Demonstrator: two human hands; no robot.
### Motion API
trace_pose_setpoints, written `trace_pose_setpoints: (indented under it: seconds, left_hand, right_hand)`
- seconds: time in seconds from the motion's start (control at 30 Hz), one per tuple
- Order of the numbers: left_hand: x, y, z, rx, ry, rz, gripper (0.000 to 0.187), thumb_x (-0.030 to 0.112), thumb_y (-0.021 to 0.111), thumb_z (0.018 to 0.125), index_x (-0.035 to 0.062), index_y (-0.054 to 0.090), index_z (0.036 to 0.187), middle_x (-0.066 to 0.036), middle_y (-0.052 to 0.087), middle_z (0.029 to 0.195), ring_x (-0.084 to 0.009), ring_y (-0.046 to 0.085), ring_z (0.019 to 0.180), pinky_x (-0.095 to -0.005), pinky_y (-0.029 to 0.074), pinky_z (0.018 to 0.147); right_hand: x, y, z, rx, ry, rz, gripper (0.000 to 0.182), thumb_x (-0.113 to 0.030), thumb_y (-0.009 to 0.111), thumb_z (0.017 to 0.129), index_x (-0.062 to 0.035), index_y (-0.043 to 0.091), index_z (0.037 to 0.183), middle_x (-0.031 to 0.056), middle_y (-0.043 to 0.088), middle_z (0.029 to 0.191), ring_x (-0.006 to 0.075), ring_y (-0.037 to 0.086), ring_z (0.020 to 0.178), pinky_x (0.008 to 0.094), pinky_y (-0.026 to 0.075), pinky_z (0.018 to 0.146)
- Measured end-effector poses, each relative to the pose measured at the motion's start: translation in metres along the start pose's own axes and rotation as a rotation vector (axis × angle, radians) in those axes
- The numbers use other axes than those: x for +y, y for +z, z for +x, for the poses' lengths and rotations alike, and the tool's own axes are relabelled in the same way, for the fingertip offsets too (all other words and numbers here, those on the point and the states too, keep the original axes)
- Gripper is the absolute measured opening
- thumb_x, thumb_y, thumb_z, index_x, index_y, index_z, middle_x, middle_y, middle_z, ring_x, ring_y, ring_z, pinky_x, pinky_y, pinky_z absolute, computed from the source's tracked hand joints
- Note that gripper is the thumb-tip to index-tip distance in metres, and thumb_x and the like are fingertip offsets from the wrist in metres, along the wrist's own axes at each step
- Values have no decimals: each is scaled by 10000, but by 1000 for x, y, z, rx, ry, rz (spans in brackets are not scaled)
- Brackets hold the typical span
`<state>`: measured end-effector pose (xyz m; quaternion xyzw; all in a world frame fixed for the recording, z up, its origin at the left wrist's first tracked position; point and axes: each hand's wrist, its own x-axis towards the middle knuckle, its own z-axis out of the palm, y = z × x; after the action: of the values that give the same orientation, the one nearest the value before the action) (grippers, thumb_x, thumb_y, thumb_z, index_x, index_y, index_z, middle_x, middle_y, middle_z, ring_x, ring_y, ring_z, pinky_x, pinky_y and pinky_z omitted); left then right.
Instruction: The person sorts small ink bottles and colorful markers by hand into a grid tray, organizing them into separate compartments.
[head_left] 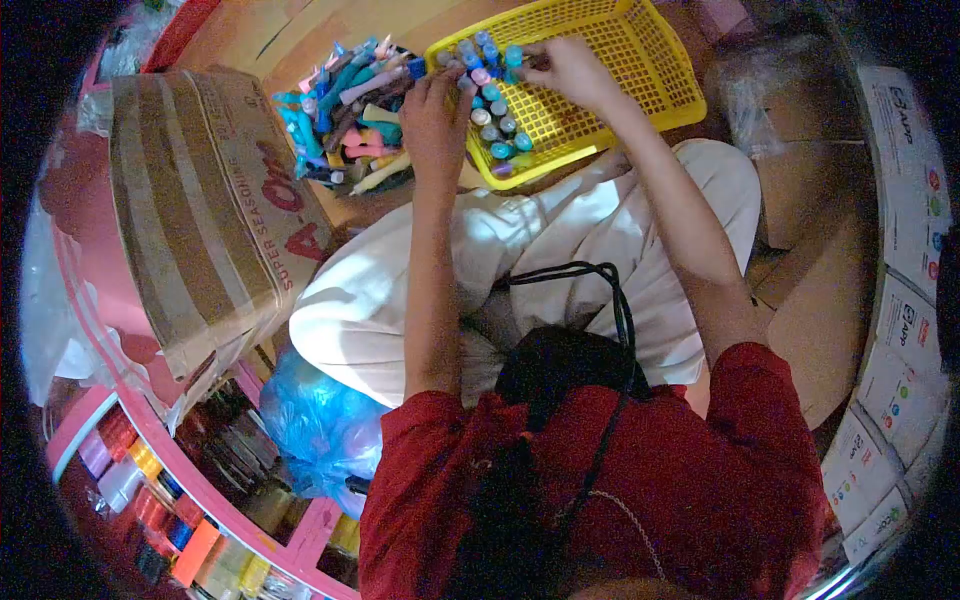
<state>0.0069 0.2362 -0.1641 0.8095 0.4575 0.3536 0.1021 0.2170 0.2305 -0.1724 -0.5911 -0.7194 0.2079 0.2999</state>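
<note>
A yellow perforated basket (pixel 655 70) lies in front of my crossed legs. Along its left side stand several small tubes (pixel 490 115) with teal, grey, pink and blue caps. My right hand (pixel 575 75) is over the basket, its fingers closed around a teal-capped tube (pixel 514 57). Over the basket's left edge, my left hand (pixel 433 112) has its fingers bent against the tubes; what they grip, if anything, is hidden. Left of that hand is a heap of slim tubes (pixel 350 110) in teal, pink, purple, brown and cream.
A taped cardboard box (pixel 190 200) stands at the left. Below it are a blue plastic bag (pixel 320 420) and a pink-edged shelf (pixel 315 530) with colourful packs. White printed boxes (pixel 890 350) are stacked at the right, near clear plastic wrap (pixel 765 105) and brown cardboard (pixel 820 290).
</note>
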Motion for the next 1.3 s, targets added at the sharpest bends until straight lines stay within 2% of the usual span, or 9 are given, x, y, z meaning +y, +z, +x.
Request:
trace_pose_setpoints:
  seconds: [0.1,0.2,0.3,0.4,0.5,0.8,0.93,1.13,1.3]
  left_hand:
    - [1,0,-2,11,-13,34,277,222,651,758,124,605,1012,-85,595,953,-287,541,898,-391,413,783]
    - [-1,3,-2,1,-37,49,249,229,646,765,123,613,989,-81,594,936,-284,539,889,-392,414,765]
    - [-2,4,-2,-28,-70,48,233,238,636,777,120,615,977,-81,596,929,-286,539,878,-394,414,753]
    - [-4,4,-3,-15,-55,27,219,243,622,790,114,616,967,-86,598,915,-292,541,863,-399,413,745]
    - [-4,5,-2,3,-46,-16,204,239,611,799,108,618,954,-91,598,899,-297,542,847,-405,411,741]
    - [-1,1,-1,6,-88,-64,186,222,594,814,78,616,929,-119,598,905,-303,549,869,-409,411,761]
    - [-1,-2,0,18,-64,-100,188,199,588,819,52,613,934,-135,595,905,-312,555,843,-404,425,742]
    - [-2,-17,0,54,-157,-185,159,123,577,821,23,608,941,-149,597,889,-303,565,833,-377,436,735]
    - [-23,-39,9,103,-77,-39,163,127,596,808,31,612,939,-142,602,887,-296,570,834,-384,439,731]
  right_hand:
    - [6,10,5,-109,4,-91,329,-198,660,741,-48,622,1031,184,630,799,298,630,705,364,499,678]
    - [7,14,2,-25,-133,-113,334,-196,664,734,-55,623,1034,184,626,801,323,618,717,379,495,694]
    - [5,15,1,-109,-25,-75,340,-206,667,731,-61,625,1036,189,623,812,340,607,737,386,488,713]
    - [5,18,1,-54,-75,-77,336,-205,666,732,-59,627,1032,196,621,817,341,607,749,384,484,723]
    - [-4,13,2,-154,3,-127,321,-181,663,734,-54,627,1027,196,621,832,343,606,757,383,484,726]
    - [4,21,2,-104,-9,-22,325,-192,669,730,-62,630,1025,193,621,868,343,606,776,388,481,732]
    - [3,21,1,-93,14,-22,314,-228,673,735,-75,643,1007,191,625,831,338,608,749,385,481,722]
    - [4,21,1,-99,76,-2,315,-275,678,734,-89,656,987,186,626,784,322,609,709,374,482,696]
    - [9,24,2,-97,58,13,314,-265,679,731,-88,654,989,171,636,813,317,613,727,362,484,697]
